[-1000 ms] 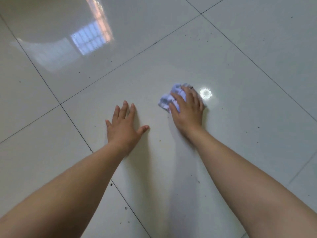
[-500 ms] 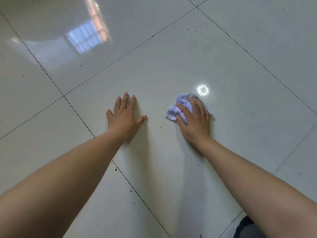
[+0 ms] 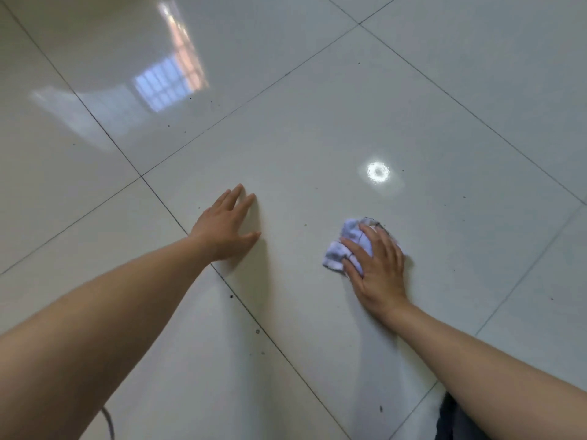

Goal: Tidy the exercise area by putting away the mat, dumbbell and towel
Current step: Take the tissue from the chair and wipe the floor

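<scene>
Two hands on glossy tile — right hand point(image 3: 378, 268) presses crumpled towel point(image 3: 341, 249).

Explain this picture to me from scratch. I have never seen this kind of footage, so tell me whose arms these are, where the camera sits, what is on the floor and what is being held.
There is no machine here. A person wears a wide-angle camera on the head, pointing forward and down, so you see their own two bare arms reaching out over a glossy tiled floor. The left hand lies flat on a tile, fingers spread, holding nothing. The right hand presses a small crumpled pale cloth against the floor; its fingers lie over the cloth, not closed into a fist. The bright patches are reflections: a window and a round lamp. Small dark specks dot the tiles. No mat or dumbbell is in view.
</scene>
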Demonstrator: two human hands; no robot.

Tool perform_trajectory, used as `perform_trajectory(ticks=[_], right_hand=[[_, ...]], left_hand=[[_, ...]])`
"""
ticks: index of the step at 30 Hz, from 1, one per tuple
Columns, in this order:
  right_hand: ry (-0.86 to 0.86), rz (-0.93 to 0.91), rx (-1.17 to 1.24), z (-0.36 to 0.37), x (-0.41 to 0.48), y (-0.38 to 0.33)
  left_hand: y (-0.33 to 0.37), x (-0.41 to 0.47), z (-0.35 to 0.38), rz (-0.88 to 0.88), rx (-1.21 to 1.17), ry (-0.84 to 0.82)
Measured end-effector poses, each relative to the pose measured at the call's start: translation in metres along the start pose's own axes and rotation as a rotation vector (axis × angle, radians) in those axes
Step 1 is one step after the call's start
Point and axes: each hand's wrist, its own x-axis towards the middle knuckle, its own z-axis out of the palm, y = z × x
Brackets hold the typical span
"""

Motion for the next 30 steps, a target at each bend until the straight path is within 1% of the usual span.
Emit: perform_trajectory(ticks=[3, 5, 7, 9, 10, 11, 12, 13, 17, 18, 19, 20, 22, 25, 28, 29, 30], right_hand=[[-0.069, -0.137, -0.005, 0.016, 0.017, -0.038], [-0.117, -0.252, -0.007, 0.030, 0.024, -0.064], [-0.140, -0.409, -0.027, 0.042, 0.026, -0.084], [-0.164, -0.618, -0.049, 0.045, 0.036, -0.090], [-0.169, -0.688, -0.047, 0.045, 0.044, -0.089], [-0.157, -0.715, -0.041, 0.046, 0.055, -0.087], [-0.140, -0.693, -0.037, 0.048, 0.066, -0.088], [-0.119, -0.625, -0.032, 0.050, 0.076, -0.092], [-0.050, -0.144, 0.014, 0.061, 0.094, -0.142], [-0.043, -0.056, 0.033, 0.064, 0.095, -0.158], [-0.046, -0.012, 0.049, 0.067, 0.094, -0.171], [-0.064, -0.014, 0.056, 0.070, 0.091, -0.183], [-0.135, -0.111, 0.055, 0.078, 0.078, -0.196], [-0.184, -0.348, 0.034, 0.077, 0.058, -0.189], [-0.136, -0.682, -0.058, 0.070, 0.065, -0.151], [-0.121, -0.745, -0.082, 0.068, 0.070, -0.139], [-0.108, -0.749, -0.096, 0.066, 0.074, -0.131]], left_hand=[[-0.011, -0.019, 0.007, 0.008, 0.018, 0.012], [-0.022, -0.033, 0.012, -0.021, 0.021, 0.020], [-0.037, -0.047, 0.017, -0.086, 0.012, 0.031], [-0.053, -0.062, 0.021, -0.159, 0.001, 0.037], [-0.061, -0.069, 0.023, -0.192, -0.014, 0.038], [-0.068, -0.076, 0.025, -0.222, -0.037, 0.040], [-0.075, -0.083, 0.027, -0.248, -0.062, 0.046], [-0.080, -0.088, 0.029, -0.269, -0.079, 0.058], [-0.083, -0.103, 0.042, -0.349, -0.115, 0.096], [-0.082, -0.105, 0.045, -0.363, -0.129, 0.099], [-0.080, -0.106, 0.046, -0.369, -0.137, 0.099], [-0.080, -0.107, 0.046, -0.367, -0.136, 0.097], [-0.083, -0.109, 0.045, -0.364, -0.125, 0.093], [-0.094, -0.113, 0.042, -0.398, -0.117, 0.087], [-0.103, -0.118, 0.040, -0.386, -0.099, 0.076], [-0.104, -0.119, 0.040, -0.376, -0.088, 0.074], [-0.105, -0.119, 0.039, -0.369, -0.079, 0.075]])
